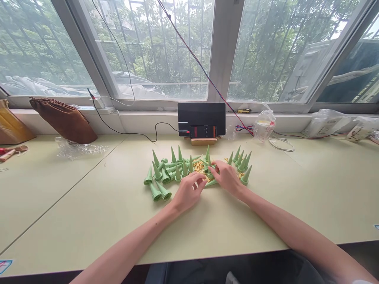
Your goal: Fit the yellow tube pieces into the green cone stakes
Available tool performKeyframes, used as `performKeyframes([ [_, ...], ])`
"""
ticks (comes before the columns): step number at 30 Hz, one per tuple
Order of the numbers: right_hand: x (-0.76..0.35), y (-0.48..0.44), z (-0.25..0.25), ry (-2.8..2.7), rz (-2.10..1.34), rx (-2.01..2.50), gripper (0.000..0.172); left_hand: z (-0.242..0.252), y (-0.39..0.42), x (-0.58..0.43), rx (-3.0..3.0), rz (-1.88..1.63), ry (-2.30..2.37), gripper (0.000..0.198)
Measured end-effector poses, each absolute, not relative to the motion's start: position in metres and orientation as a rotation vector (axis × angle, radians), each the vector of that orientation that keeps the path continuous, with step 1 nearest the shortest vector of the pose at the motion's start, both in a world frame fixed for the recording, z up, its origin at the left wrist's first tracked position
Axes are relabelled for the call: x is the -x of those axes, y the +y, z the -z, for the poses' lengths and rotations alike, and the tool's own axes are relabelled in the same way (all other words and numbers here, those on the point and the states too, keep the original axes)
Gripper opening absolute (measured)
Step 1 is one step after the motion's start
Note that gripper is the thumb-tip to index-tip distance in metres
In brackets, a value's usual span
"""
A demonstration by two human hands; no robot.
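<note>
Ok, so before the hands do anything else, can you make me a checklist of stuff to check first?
1. Right hand is at a green cone: ok, its fingertips are right by an upright one.
2. Right hand's grip is firm: cannot tell, the view is too small.
3. Left hand has nothing in it: cannot tell, its curled fingers hide that.
4. Yellow pieces are close by: ok, many lie right by both hands.
5. Every cone is standing up: not ok, several lie on their sides at the left.
6. Phone is out of the way: ok, it's behind the cones.
</note>
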State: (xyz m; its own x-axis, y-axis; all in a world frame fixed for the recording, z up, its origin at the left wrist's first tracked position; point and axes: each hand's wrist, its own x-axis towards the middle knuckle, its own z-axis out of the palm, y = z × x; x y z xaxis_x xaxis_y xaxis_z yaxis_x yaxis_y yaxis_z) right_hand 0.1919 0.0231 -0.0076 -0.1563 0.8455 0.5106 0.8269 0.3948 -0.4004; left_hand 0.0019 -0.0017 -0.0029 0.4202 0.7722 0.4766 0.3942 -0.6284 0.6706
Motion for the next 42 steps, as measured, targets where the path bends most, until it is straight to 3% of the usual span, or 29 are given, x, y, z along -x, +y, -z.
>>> performKeyframes([
  [26, -0.1858, 0.0205, 0.0118, -1.922, -0.057, 1.338, 0.017, 0.0065, -0.0005, -0.0005, -2.258, -1.026, 1.001, 0.009],
  [42, -0.1838, 0.0137, 0.0135, -1.855, -0.150, 1.052, 0.015, 0.0060, -0.0010, -0.0014, -2.244, -1.003, 0.994, 0.010],
])
